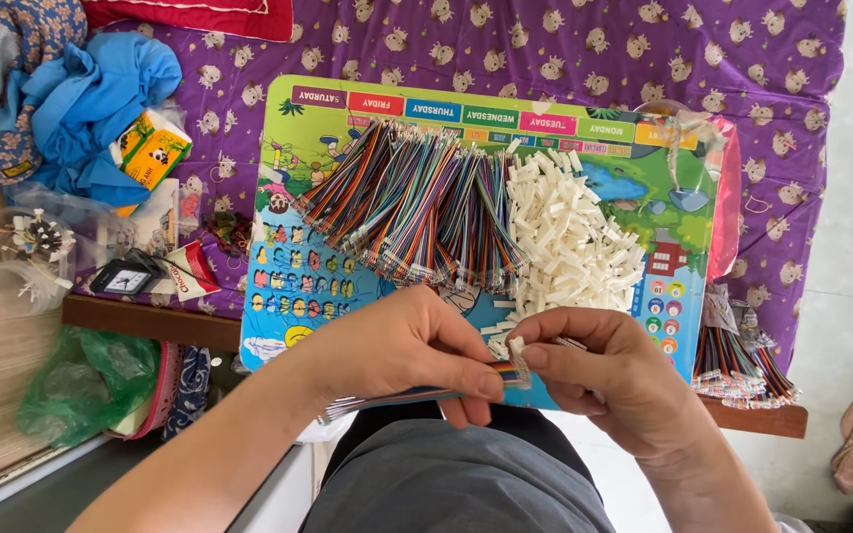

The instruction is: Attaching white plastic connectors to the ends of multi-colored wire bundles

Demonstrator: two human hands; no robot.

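My left hand point(402, 347) pinches a flat multicoloured ribbon wire point(417, 395) near its end, the wire trailing left over my lap. My right hand point(609, 370) holds a small white plastic connector point(519, 356) against the wire's tip. Both hands hover at the near edge of a colourful picture board point(308, 266). On the board lie fanned bundles of coloured ribbon wires point(417, 202) and, to their right, a heap of white connectors point(570, 237).
The board rests on a purple printed cloth point(545, 44). Blue fabric point(91, 104), a yellow packet point(150, 148), clear plastic bags point(37, 252) and a small clock point(122, 280) lie left. More wire bundles point(737, 365) sit at the right. A green bag point(86, 380) lies below.
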